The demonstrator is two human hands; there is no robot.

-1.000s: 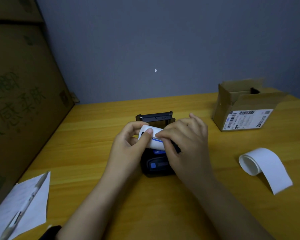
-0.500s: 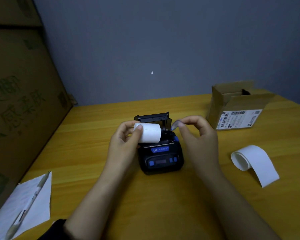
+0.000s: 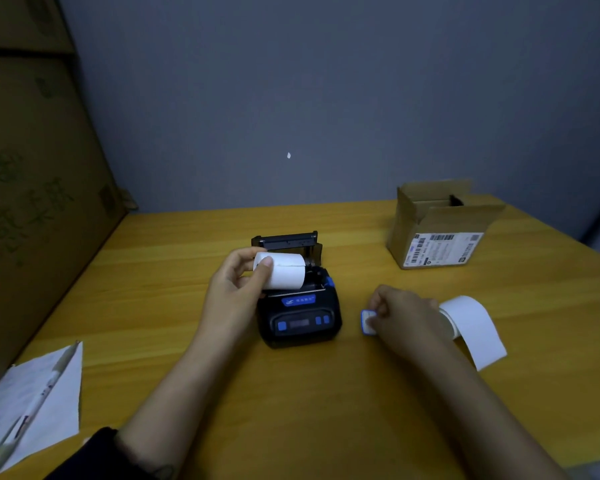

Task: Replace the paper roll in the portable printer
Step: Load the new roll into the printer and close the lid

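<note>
A small black portable printer with blue buttons sits mid-table, its lid standing open at the back. My left hand grips a full white paper roll just over the open paper bay. My right hand rests on the table to the printer's right, its fingertips pinching a small white sticker with a blue border against the wood. A second, partly unwound white roll lies right behind that hand.
An open cardboard box with a shipping label stands at the back right. A sheet of paper with a pen on it lies at the front left. A large carton walls off the left side.
My right hand pulled the sticker off the new roll, then moved right and down to the table. The left hand keeps the roll over the printer.
</note>
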